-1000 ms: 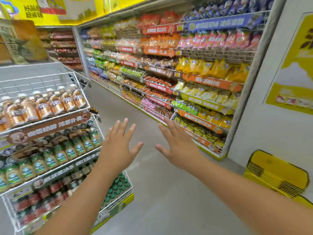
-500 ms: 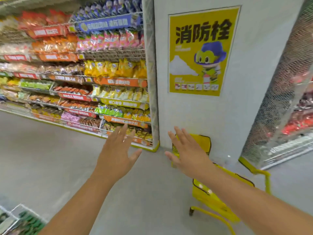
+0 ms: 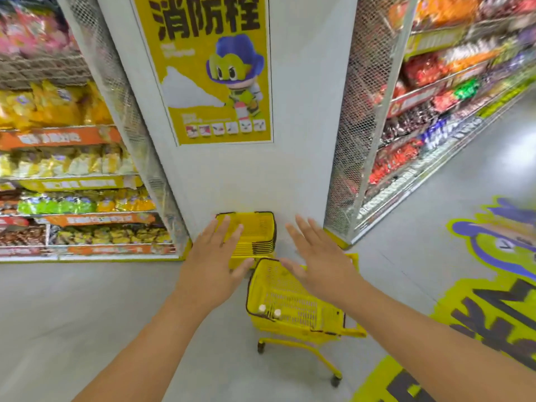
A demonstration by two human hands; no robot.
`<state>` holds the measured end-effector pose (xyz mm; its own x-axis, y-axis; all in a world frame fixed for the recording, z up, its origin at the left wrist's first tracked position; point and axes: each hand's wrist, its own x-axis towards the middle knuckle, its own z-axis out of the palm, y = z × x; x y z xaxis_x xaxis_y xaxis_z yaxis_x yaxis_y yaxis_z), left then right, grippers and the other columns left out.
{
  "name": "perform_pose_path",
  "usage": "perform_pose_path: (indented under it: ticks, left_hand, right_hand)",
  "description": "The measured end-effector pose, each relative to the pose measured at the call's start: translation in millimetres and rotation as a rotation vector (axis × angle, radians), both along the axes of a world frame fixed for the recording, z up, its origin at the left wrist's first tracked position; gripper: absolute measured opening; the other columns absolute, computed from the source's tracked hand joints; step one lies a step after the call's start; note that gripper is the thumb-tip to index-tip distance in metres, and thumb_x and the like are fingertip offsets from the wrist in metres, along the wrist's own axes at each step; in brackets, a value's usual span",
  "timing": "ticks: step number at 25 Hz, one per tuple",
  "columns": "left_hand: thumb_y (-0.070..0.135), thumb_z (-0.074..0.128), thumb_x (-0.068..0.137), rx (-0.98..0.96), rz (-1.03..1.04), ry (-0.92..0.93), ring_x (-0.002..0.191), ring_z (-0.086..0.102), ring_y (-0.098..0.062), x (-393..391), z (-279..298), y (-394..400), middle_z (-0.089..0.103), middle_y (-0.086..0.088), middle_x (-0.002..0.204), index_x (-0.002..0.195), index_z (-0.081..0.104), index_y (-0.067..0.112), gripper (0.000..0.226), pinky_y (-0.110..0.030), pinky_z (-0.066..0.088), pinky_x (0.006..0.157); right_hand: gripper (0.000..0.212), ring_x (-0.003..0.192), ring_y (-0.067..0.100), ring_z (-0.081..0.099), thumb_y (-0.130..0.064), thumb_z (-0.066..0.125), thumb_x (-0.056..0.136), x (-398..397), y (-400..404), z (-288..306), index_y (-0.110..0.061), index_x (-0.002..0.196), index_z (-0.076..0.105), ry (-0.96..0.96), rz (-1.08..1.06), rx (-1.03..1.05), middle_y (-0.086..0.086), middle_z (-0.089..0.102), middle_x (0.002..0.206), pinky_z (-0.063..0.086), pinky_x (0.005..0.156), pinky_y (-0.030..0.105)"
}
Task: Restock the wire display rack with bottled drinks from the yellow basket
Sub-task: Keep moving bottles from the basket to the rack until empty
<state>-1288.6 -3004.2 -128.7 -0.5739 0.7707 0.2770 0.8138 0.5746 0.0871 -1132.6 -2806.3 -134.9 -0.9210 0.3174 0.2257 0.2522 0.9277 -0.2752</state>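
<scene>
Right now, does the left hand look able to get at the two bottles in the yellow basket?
Probably yes: the left hand is open and empty, and the bottles stand uncovered in the open-topped yellow basket, though it must reach lower.

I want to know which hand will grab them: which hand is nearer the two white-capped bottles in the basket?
Left. The left hand hovers up-left of the bottles; the right hand is up-right, farther.

The yellow poster (image 3: pixel 211 68) on the white pillar (image 3: pixel 304 111) reads "消防栓".
</scene>
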Motion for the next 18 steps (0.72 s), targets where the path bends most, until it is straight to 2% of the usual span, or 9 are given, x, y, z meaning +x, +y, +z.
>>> perform_pose_path:
  ticks: [3,6,10,12,16,18]
  left_hand:
    - [0.077,0.019,0.092,-0.007,-0.063,-0.056,0.154,0.023,-0.029,-22,-34,41,0.027,-0.006,0.166,0.154,0.042,0.023,0.085,-0.046,0.025,0.122]
    - [0.073,0.028,0.092,-0.039,-0.098,-0.135,0.154,0.024,-0.028,-54,-78,77,0.029,-0.006,0.165,0.152,0.045,0.021,0.081,-0.049,0.032,0.12]
    - [0.07,0.033,0.09,-0.118,-0.135,-0.257,0.152,0.028,-0.03,-110,-150,124,0.033,-0.007,0.164,0.152,0.046,0.018,0.082,-0.05,0.035,0.118]
    - [0.069,0.035,0.089,-0.148,-0.156,-0.345,0.151,0.029,-0.031,-137,-186,140,0.033,-0.008,0.163,0.152,0.045,0.017,0.082,-0.049,0.035,0.118]
    - [0.068,0.038,0.088,-0.218,-0.173,-0.471,0.149,0.033,-0.033,-177,-266,163,0.035,-0.008,0.163,0.152,0.045,0.018,0.081,-0.047,0.034,0.119]
    - [0.07,0.035,0.087,-0.223,-0.121,-0.548,0.15,0.032,-0.029,-192,-314,175,0.034,-0.004,0.163,0.153,0.044,0.022,0.082,-0.041,0.031,0.119]
  right_hand:
    - [0.08,0.159,0.021,0.003,-0.066,0.029,0.096,-10,30,-26,-0.023,0.164,0.017,-0.032,-0.039,-0.042,-0.001,0.009,0.172,0.012,0.124,0.034]
    - [0.078,0.158,0.016,-0.006,-0.062,0.035,0.101,-34,61,-60,-0.026,0.164,0.009,-0.088,-0.056,-0.075,-0.005,0.0,0.172,0.003,0.117,0.025]
    - [0.089,0.159,0.02,0.003,-0.071,0.019,0.09,-87,98,-119,-0.021,0.163,0.018,-0.166,-0.092,-0.135,0.0,0.008,0.172,0.006,0.121,0.028]
    - [0.092,0.159,0.023,0.006,-0.071,0.019,0.088,-112,110,-150,-0.018,0.163,0.019,-0.257,-0.107,-0.206,0.002,0.011,0.171,0.007,0.122,0.029]
    - [0.081,0.155,0.03,0.023,-0.063,0.035,0.095,-151,129,-232,-0.012,0.158,0.034,-0.364,-0.094,-0.268,0.009,0.028,0.167,0.022,0.122,0.041]
    - [0.08,0.153,0.032,0.027,-0.066,0.028,0.099,-167,141,-291,-0.012,0.157,0.036,-0.433,-0.12,-0.351,0.009,0.031,0.165,0.034,0.12,0.049]
